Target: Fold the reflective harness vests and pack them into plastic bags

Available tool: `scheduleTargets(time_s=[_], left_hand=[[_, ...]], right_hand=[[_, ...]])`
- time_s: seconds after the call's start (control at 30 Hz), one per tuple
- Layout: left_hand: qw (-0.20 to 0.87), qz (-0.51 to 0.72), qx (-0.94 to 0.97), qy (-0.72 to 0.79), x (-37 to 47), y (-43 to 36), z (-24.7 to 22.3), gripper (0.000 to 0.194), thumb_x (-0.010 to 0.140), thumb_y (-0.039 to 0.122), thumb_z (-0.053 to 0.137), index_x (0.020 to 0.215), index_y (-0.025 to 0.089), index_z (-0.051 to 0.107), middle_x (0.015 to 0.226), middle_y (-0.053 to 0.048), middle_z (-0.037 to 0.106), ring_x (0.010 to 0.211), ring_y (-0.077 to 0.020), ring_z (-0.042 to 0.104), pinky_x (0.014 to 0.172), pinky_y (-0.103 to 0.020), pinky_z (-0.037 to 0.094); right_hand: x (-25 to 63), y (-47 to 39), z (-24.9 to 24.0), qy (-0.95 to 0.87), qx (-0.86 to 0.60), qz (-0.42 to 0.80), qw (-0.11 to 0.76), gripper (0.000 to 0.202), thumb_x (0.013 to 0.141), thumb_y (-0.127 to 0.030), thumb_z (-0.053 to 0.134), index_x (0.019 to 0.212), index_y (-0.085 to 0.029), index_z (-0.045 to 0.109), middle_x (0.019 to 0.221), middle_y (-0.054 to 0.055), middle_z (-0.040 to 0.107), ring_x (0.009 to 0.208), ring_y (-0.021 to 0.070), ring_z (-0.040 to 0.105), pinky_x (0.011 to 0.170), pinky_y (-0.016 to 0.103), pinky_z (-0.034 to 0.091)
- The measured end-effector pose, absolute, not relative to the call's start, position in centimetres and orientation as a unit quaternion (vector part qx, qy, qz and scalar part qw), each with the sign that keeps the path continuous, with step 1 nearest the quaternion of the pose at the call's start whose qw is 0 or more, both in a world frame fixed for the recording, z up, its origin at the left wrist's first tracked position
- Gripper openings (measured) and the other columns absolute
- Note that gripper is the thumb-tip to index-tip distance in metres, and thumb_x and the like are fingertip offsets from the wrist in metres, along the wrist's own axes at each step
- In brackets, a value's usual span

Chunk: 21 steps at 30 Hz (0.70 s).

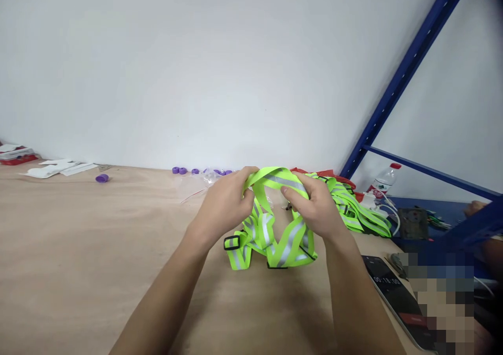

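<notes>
left hand (228, 203), half curled, pinches the neon reflective strap (288, 247); right hand (319, 204), also curled, grips it farther along

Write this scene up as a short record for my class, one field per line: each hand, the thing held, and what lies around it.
Left hand: grips one side of the harness's top loop
Right hand: grips the other side
Harness: yellow-green straps with silver bands; black buckle at its left
Surface: wooden table
Right of the hands: pile of similar straps, red-capped bottle, phone
Far left: white flat items, one purple piece
Unclear: whether the harness touches the table
</notes>
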State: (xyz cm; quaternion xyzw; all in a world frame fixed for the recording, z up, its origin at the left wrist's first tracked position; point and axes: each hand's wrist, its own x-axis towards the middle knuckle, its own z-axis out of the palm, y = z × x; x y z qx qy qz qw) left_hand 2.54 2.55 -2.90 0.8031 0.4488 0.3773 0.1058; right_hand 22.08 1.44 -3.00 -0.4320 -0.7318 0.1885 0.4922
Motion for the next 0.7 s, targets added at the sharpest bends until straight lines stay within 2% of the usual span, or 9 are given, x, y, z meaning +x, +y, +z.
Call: scheduleTargets(time_s=[0.13, 0.23, 0.33, 0.47, 0.53, 0.6, 0.7], left_hand=[[0.124, 0.451, 0.767, 0.440, 1.2, 3.6, -2.7, 0.034, 0.085, 0.011, 0.050, 0.106, 0.022, 0.073, 0.101, -0.002, 0.077, 0.094, -0.0215, 0.070, 0.086, -0.033, 0.054], [0.169, 0.480, 0.743, 0.434, 0.1, 4.0, -2.3, 0.025, 0.084, 0.017, 0.056, 0.097, 0.022, 0.078, 0.100, -0.002, 0.078, 0.096, -0.0217, 0.070, 0.082, -0.030, 0.055], [0.265, 0.459, 0.742, 0.411, -0.9, 4.0, -1.9, 0.023, 0.082, 0.026, 0.065, 0.098, 0.021, 0.080, 0.100, -0.005, 0.078, 0.093, -0.0235, 0.071, 0.078, -0.031, 0.055], [0.323, 0.375, 0.768, 0.406, -1.7, 4.2, -1.9, 0.026, 0.083, 0.040, 0.067, 0.090, 0.019, 0.080, 0.081, -0.005, 0.075, 0.075, -0.0213, 0.067, 0.062, -0.028, 0.051], [0.323, 0.334, 0.786, 0.408, -1.8, 4.6, -2.1, 0.029, 0.084, 0.044, 0.065, 0.082, 0.018, 0.078, 0.072, -0.003, 0.070, 0.067, -0.0182, 0.061, 0.057, -0.027, 0.045], [0.330, 0.296, 0.795, 0.414, -1.8, 5.1, -2.5, 0.030, 0.085, 0.044, 0.063, 0.077, 0.018, 0.075, 0.066, -0.001, 0.063, 0.060, -0.0146, 0.053, 0.053, -0.025, 0.038], [0.357, 0.276, 0.789, 0.417, -1.9, 6.0, -3.0, 0.032, 0.087, 0.044, 0.061, 0.072, 0.017, 0.069, 0.062, 0.001, 0.052, 0.055, -0.0114, 0.043, 0.051, -0.025, 0.030]], right_hand=[[23.8, 1.1, -2.6, -0.723, -0.413, 0.256, 0.491, 0.018, 0.080, -0.030, 0.060, 0.067, -0.019, 0.059, 0.054, -0.005, 0.044, 0.049, 0.0106, 0.037, 0.048, 0.026, 0.029], [25.2, 0.7, -2.4, -0.704, -0.380, 0.318, 0.509, 0.026, 0.077, -0.030, 0.063, 0.056, -0.020, 0.052, 0.045, -0.006, 0.036, 0.043, 0.0091, 0.030, 0.044, 0.027, 0.024], [26.4, 0.4, -2.4, -0.689, -0.352, 0.360, 0.521, 0.030, 0.070, -0.028, 0.066, 0.047, -0.021, 0.047, 0.042, -0.005, 0.038, 0.040, 0.0093, 0.031, 0.042, 0.028, 0.022], [26.7, 0.3, -2.3, -0.617, -0.330, 0.426, 0.573, 0.011, 0.059, -0.030, 0.067, 0.056, -0.023, 0.059, 0.046, -0.002, 0.047, 0.040, 0.0135, 0.040, 0.042, 0.029, 0.030], [26.3, 0.5, -2.3, -0.592, -0.321, 0.437, 0.597, 0.013, 0.057, -0.035, 0.066, 0.066, -0.025, 0.064, 0.052, 0.000, 0.055, 0.048, 0.0196, 0.051, 0.049, 0.034, 0.042], [25.8, 0.7, -2.3, -0.587, -0.300, 0.438, 0.612, 0.014, 0.060, -0.039, 0.062, 0.067, -0.027, 0.064, 0.057, 0.003, 0.061, 0.064, 0.0273, 0.063, 0.064, 0.041, 0.051], [25.2, 1.1, -2.4, -0.577, -0.267, 0.427, 0.643, 0.017, 0.066, -0.043, 0.056, 0.064, -0.027, 0.062, 0.066, 0.007, 0.066, 0.088, 0.0347, 0.068, 0.085, 0.049, 0.052]])
